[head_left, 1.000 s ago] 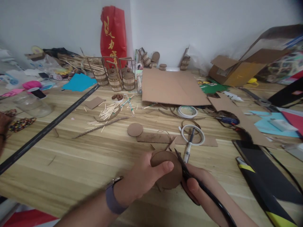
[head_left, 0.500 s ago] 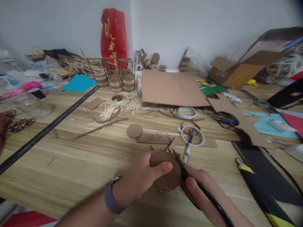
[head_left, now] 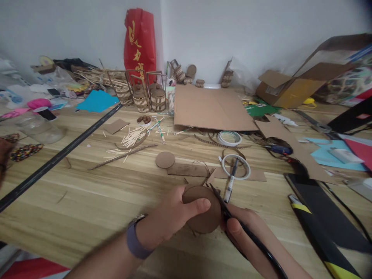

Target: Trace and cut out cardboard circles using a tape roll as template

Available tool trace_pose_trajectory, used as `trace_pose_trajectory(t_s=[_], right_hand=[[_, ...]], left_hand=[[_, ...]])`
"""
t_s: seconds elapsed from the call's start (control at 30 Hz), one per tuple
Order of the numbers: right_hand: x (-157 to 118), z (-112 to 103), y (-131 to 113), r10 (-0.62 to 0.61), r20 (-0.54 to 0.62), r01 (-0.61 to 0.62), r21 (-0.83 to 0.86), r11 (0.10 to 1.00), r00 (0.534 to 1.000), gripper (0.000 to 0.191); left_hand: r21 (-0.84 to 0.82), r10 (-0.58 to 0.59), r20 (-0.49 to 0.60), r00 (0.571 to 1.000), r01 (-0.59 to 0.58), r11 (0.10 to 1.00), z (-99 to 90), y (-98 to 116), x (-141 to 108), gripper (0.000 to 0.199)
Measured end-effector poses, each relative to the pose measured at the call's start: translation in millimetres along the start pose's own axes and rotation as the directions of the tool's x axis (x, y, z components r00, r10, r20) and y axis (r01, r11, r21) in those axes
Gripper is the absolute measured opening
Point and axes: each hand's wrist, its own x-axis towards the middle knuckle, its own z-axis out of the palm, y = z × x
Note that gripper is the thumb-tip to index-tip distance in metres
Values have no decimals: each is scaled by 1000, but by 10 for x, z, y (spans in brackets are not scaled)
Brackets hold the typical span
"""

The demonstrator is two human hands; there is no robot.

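My left hand [head_left: 177,211] grips a round brown cardboard disc [head_left: 205,219], thumb flat on its top face and fingers hidden beneath. In my right hand [head_left: 241,224] are black-handled scissors [head_left: 225,209], their blades lying at the disc's right edge, slightly parted at the tips. Small cardboard scraps [head_left: 210,176] lie just beyond the disc. A smaller cardboard disc [head_left: 165,159] rests on the table, touching or close to a long cardboard strip [head_left: 186,170]. A marker pen [head_left: 230,186] lies across a white tape roll [head_left: 247,170] near my right hand.
A large cardboard sheet [head_left: 212,108] lies at the back. Small slatted baskets [head_left: 158,101] stand beside a red bag [head_left: 140,42]. Wooden sticks [head_left: 133,135] are scattered left of centre. A utility knife [head_left: 302,205] lies at right. Another person's hand [head_left: 6,153] shows at far left.
The disc and both hands have shifted very slightly left. The scissors stay at the disc's right edge, their blade tips a little closer together.
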Motion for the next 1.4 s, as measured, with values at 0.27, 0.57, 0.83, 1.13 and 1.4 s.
trace_pose_trajectory(t_s=[0.27, 0.57, 0.83, 1.13, 1.4], right_hand=[[11, -37, 18, 45, 65, -45, -3, 999, 997, 76], [35, -84, -58, 46, 169, -50, 20, 999, 985, 81], [9, -84, -53, 98, 195, -113, 71, 991, 976, 76], [-2, -82, -66, 117, 203, -140, 105, 985, 972, 74], [-5, -65, -44, 122, 194, -141, 88, 986, 973, 73]], left_hand=[[97, -35, -8, 999, 35, 995, -21, 56, -22, 49], [235, -77, -3, 997, 75, 969, -56, 36, -29, 55], [266, -24, 53, 998, 9, 964, -85, 35, -27, 52], [314, -46, 32, 998, 34, 949, -96, 53, -21, 51], [333, -50, 64, 997, 26, 943, -131, 44, -1, 50]])
